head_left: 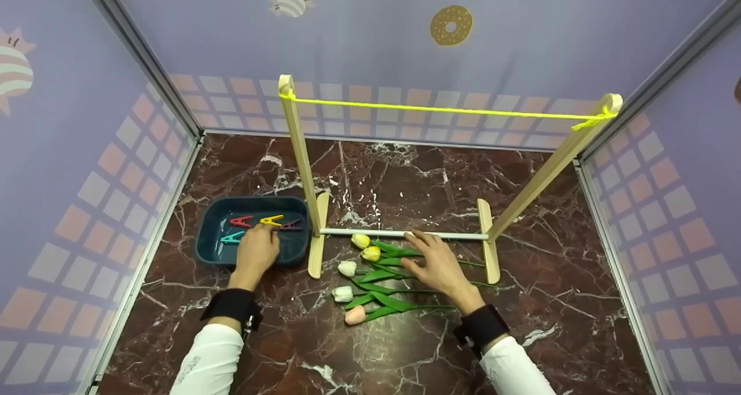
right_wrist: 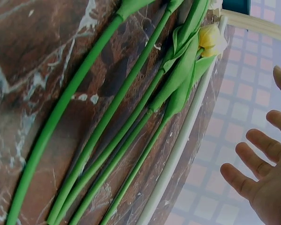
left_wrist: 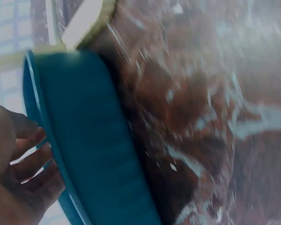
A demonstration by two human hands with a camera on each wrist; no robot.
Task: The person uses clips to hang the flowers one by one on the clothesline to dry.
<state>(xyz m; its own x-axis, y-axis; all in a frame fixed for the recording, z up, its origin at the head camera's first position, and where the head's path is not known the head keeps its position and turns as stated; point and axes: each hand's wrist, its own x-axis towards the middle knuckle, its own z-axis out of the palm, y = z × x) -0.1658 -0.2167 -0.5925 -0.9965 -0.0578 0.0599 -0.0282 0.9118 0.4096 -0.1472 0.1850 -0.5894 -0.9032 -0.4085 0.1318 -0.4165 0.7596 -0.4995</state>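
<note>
Left hand (head_left: 258, 249) reaches into the dark teal tub (head_left: 255, 203), fingers bent, fingertips by the yellow clothespin (head_left: 270, 219); cannot tell whether it has hold of it. Red clothespin (head_left: 241, 221), teal clothespin (head_left: 233, 237) and purple clothespin (head_left: 291, 225) lie in the same tub. Right hand (head_left: 439, 266) holds nothing, fingers spread, above the stems of five tulips (head_left: 376, 275) on the marbled table (head_left: 556, 279): two yellow, two white, one pink. Wooden stand (head_left: 301, 157) carries a yellow cord (head_left: 440, 109) across its top. Print on left sleeve (head_left: 209, 360): too small to read.
</note>
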